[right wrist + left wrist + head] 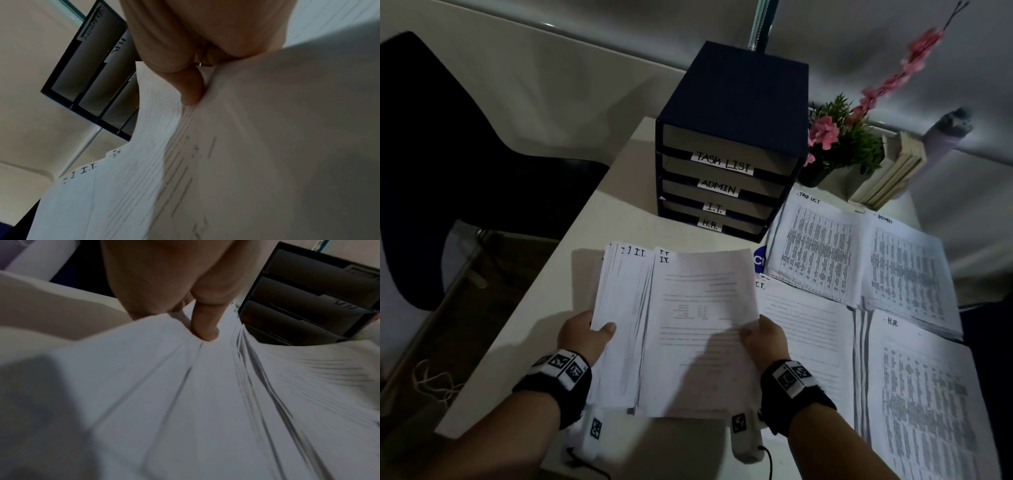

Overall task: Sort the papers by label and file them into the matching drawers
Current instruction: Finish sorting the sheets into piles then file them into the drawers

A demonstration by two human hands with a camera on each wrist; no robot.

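the i.t. stack [674,322] is held up over the near part of the table [544,308], fanned out toward nine o'clock, each sheet headed "i.t." at its top corner. the left hand [582,334] grips the fanned sheets at their seven o'clock corner, thumb on top and fingers hidden beneath. the right hand [763,337] pinches the front sheet at its four o'clock edge, thumb on the paper, the sheet bowed between the two holds.

the left wrist view shows only the left hand [164,288] from close up, its thumb pressed into blurred, creased paper [205,402], with the edges of many sheets spreading at three o'clock. the right wrist view shows the right hand [185,48] with its thumb down on the sheet's edge, and the printed lines and "i.t." headings [88,168] at seven o'clock. both wrist views catch the drawer unit from below; the head view alone shows its full set of labels.

the drawer unit [736,137], dark blue, stands at twelve o'clock of the stack, its four slots labelled from the top: task list, admin, i.t., h.r. at two to four o'clock of the hands lie sorted piles: task list pile [818,246], admin pile [907,270], another i.t. pile [808,342] and the h.r. pile [921,394]. a potted plant [839,140] with pink flowers stands just beside the unit at three o'clock, with books [890,171] leaning beyond it. a dark chair [448,154] sits at ten o'clock, off the table's edge. the room is dim.
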